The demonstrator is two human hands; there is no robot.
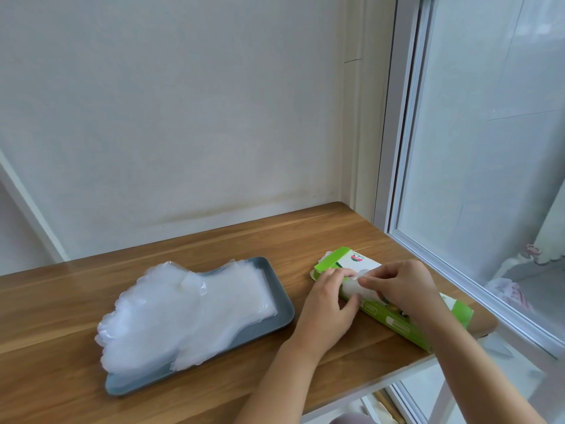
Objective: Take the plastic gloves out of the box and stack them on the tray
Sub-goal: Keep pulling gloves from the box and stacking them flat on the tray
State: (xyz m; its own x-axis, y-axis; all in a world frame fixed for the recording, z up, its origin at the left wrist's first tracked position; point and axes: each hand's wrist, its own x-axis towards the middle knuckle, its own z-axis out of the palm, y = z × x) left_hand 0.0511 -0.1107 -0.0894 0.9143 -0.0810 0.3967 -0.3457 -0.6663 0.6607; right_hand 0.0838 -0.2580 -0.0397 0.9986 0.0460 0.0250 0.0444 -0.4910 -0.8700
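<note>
The left hand (328,296) and right hand (400,286) both pinch a clear glove (354,288) at the opening of the green box (397,325), which lies on the table (305,237) right of the grey tray (282,296) bearing the stack (189,307).

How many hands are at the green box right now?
2. The left hand holds the green box beside its opening; the right hand, above the box, pinches a plastic glove sticking out. No others visible.
</note>
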